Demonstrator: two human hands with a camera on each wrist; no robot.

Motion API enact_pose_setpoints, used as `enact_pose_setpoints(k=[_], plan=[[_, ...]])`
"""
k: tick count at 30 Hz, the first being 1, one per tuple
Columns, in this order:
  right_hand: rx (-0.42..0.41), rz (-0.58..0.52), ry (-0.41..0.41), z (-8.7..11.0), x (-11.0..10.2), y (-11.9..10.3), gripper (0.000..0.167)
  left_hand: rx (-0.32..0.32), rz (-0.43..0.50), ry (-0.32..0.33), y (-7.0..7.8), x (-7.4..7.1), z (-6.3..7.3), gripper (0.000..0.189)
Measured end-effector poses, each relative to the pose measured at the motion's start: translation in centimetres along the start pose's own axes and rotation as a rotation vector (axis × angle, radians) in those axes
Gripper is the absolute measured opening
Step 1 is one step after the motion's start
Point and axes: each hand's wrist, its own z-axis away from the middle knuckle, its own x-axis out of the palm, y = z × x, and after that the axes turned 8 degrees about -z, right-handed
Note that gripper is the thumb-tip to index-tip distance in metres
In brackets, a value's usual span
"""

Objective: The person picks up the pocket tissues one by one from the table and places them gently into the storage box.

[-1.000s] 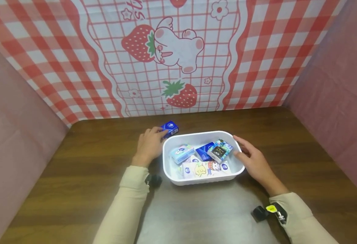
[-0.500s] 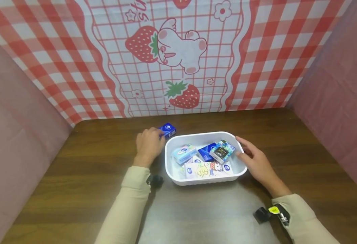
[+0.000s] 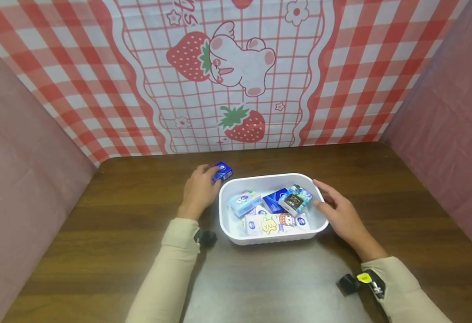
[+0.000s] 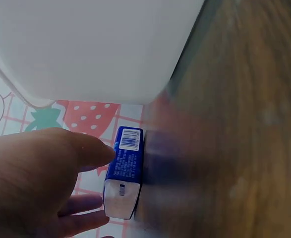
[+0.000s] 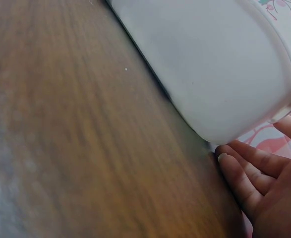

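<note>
Beyond the left end of a white plastic tray (image 3: 276, 238), a dark-blue tissue pack (image 3: 225, 174) stands on the table. My left hand (image 3: 198, 190) pinches this pack; in the left wrist view the thumb lies against the barcoded side of the blue pack (image 4: 127, 161). At the tray's right end my right hand (image 3: 343, 217) holds the rim, thumb over the inner side and fingers outside. Inside the tray lie a light-blue tissue pack (image 3: 244, 204), another dark-blue pack (image 3: 274, 201), a floral pack with a black label (image 3: 295, 200) and a long cartoon-printed pack (image 3: 276, 224).
The brown wooden table (image 3: 111, 233) ends at a red-and-white strawberry-print cloth (image 3: 244, 125) behind. Pink cloth walls (image 3: 442, 112) rise on both sides. Camera mounts (image 3: 349, 284) sit at both wrists.
My left hand and the blue pack have shifted slightly left relative to the tray, and the fingers now reach over its top. The right hand stays on the rim.
</note>
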Motion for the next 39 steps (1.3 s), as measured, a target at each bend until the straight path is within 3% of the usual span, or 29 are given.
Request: enact_pose_setpoints(k=[9, 20, 31, 39], plan=[[-0.003, 0.000, -0.001, 0.0, 0.1, -0.2, 0.054, -0.010, -0.025, -0.114, 0.0, -0.1, 0.0, 0.050], [0.005, -0.001, -0.008, -0.1, 0.1, -0.3, 0.055, -0.025, -0.026, -0.070, -0.1, -0.3, 0.1, 0.046], [0.007, -0.003, -0.004, 0.0, 0.0, -0.2, 0.055, -0.062, 0.036, -0.048, -0.1, -0.3, 0.3, 0.045], [0.010, -0.018, -0.005, 0.1, 0.0, -0.2, 0.055, -0.081, 0.089, -0.013, -0.3, -1.5, 0.7, 0.043]])
